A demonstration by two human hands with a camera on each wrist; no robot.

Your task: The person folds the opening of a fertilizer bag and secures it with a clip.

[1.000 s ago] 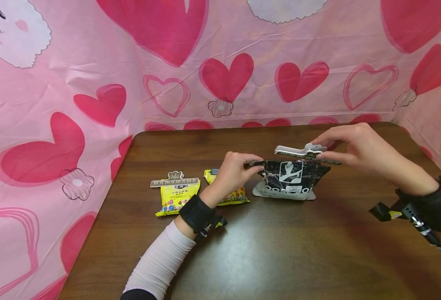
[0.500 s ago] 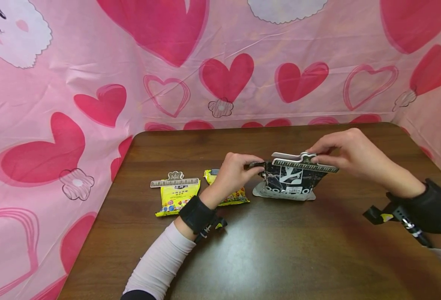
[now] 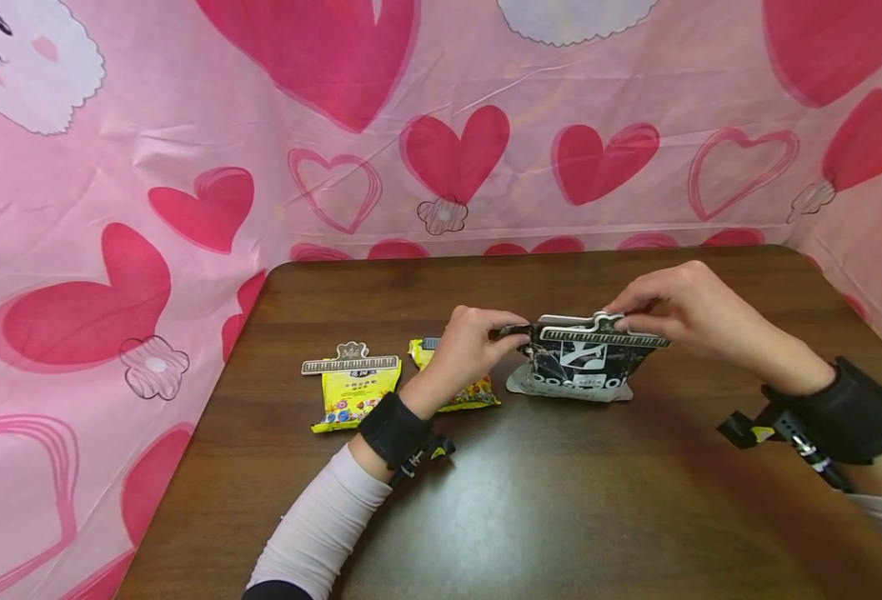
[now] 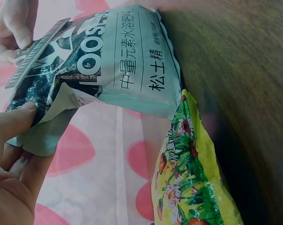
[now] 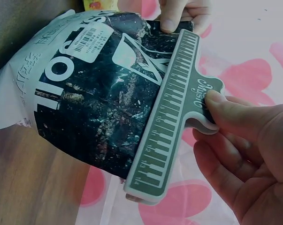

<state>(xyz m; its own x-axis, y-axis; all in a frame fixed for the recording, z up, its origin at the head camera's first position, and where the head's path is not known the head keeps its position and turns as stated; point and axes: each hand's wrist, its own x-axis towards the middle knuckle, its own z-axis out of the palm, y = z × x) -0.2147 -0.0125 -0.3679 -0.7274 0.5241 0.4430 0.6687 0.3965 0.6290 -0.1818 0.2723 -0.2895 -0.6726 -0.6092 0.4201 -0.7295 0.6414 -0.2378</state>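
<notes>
A black and white plastic bag (image 3: 583,371) stands upright on the wooden table. My left hand (image 3: 474,350) pinches its top left corner between thumb and fingers; the left wrist view shows the thumb on the bag's dark front (image 4: 33,93). At the top edge, my right hand (image 3: 684,312) pinches the handle of a long clip (image 3: 606,335) printed with piano keys. In the right wrist view, the clip (image 5: 172,117) lies along the bag's top edge, thumb on one handle plate and fingers behind. The bag's back side is hidden in the head view.
Left of the bag lie two yellow packets: one packet (image 3: 358,400) wears a similar piano-key clip (image 3: 351,360), and the other packet (image 3: 474,393) is partly hidden behind my left hand. A pink heart-patterned cloth (image 3: 523,192) hangs behind the table (image 3: 486,500).
My right hand has brought the clip down and left onto the bag's top edge. The left hand has kept its pinch on the corner, almost unmoved.
</notes>
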